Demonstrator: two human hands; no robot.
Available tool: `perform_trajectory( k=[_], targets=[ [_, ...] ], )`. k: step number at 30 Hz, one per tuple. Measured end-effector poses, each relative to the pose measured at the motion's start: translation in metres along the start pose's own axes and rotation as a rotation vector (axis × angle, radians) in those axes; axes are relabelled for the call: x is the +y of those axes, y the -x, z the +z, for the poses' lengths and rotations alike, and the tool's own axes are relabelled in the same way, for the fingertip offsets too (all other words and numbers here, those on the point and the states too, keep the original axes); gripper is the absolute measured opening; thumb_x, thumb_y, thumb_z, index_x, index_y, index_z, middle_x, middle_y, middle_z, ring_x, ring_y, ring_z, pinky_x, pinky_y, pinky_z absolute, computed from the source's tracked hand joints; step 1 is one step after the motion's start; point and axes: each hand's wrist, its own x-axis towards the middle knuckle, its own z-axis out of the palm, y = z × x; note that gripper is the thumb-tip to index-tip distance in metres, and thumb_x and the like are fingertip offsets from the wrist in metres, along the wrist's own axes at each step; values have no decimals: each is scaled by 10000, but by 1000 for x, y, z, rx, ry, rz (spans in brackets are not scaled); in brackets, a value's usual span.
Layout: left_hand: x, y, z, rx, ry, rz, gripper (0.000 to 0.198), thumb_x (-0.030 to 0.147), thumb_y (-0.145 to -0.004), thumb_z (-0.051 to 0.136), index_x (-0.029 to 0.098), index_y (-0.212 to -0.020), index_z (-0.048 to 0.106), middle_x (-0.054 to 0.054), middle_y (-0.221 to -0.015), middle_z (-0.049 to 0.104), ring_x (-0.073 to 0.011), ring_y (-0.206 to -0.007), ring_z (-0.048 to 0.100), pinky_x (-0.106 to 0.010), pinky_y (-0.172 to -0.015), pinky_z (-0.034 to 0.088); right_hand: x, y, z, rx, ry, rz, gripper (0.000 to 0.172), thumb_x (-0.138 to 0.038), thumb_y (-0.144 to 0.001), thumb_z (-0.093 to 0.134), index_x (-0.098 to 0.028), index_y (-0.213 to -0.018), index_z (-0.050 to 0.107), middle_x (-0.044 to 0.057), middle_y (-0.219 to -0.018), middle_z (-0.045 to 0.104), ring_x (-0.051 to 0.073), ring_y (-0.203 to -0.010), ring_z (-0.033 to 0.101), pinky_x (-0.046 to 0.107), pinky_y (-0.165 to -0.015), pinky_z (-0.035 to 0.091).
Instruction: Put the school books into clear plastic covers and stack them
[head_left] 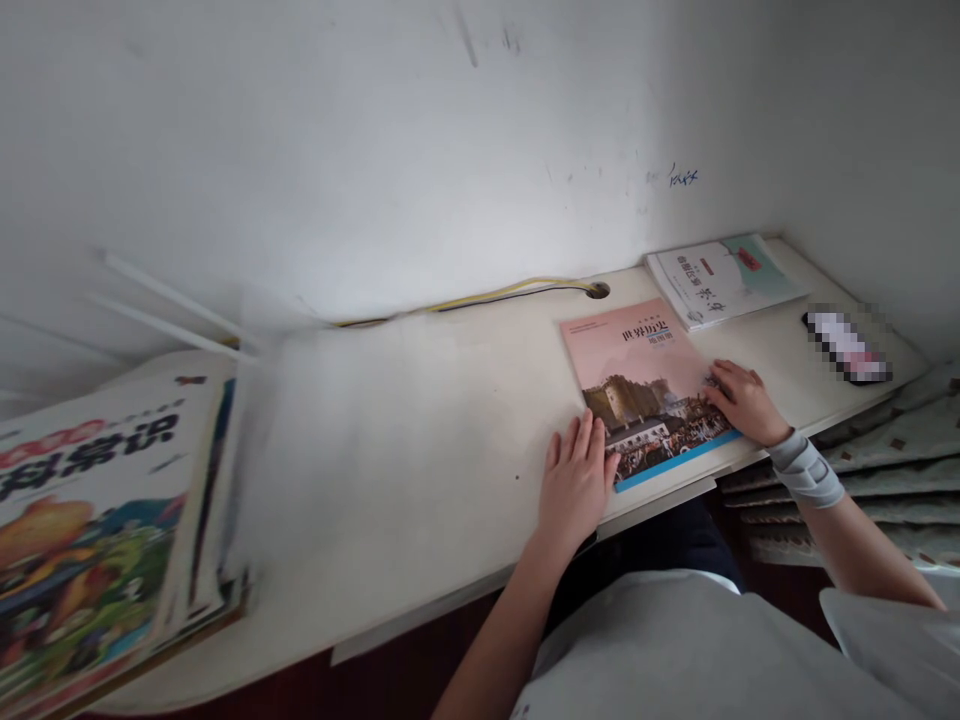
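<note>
A pink-covered history book (637, 385) with a castle picture and a blue lower strip lies closed on the white desk (405, 440). My left hand (576, 472) lies flat at the book's left edge, fingers stretched out, the thumb near its lower corner. At the opposite edge rests my right hand (746, 400), its fingers extended onto the cover. A grey wristband (804, 470) is wrapped around my right wrist. Neither hand grasps anything. Behind the pink book lies a white and green book (724, 280).
A phone (847, 345), its screen blurred out, lies at the desk's right end. At the left stands a stack of books (90, 530) in a holder. Yellow and dark cables (480, 298) run along the wall into a round hole. Folded patterned fabric (885, 450) hangs at right.
</note>
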Motion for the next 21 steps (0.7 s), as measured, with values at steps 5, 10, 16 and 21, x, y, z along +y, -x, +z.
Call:
perform_trajectory(
  k=[5, 10, 16, 21],
  targets=[
    [2, -2, -5, 91, 163, -24, 435, 343, -926, 366, 119, -1258, 538, -153, -1407, 444, -303, -1292, 413, -495, -1068, 301, -24, -1, -26, -49, -364, -144, 536, -522, -897, 391, -186, -1292, 525, 141, -1316, 542, 263, -1245, 474, 474, -1044, 369],
    [19, -27, -31, 59, 849, -76, 403, 449, -907, 392, 159, -1039, 639, -106, -1057, 672, -219, -981, 614, -335, -845, 470, -70, 0, -41, -274, -630, -404, 559, -508, -936, 317, -232, -1420, 360, 66, -1478, 351, 210, -1363, 303, 436, -1133, 249],
    [29, -58, -36, -128, 1338, -264, 412, 531, -755, 572, 157, -585, 533, 40, -517, 451, -90, -495, 425, -217, -483, 315, -92, 7, -23, -232, -599, -473, 581, -469, -933, 370, -231, -1454, 280, 75, -1534, 212, 232, -1408, 170, 471, -1140, 211],
    [35, -59, -27, -90, 1474, -380, 413, 530, -670, 653, 158, -563, 511, 53, -502, 430, -74, -474, 363, -215, -464, 268, -90, 14, -17, -178, -509, -422, 640, -500, -914, 395, -237, -1472, 224, 87, -1540, 191, 252, -1409, 162, 488, -1127, 237]
  ],
)
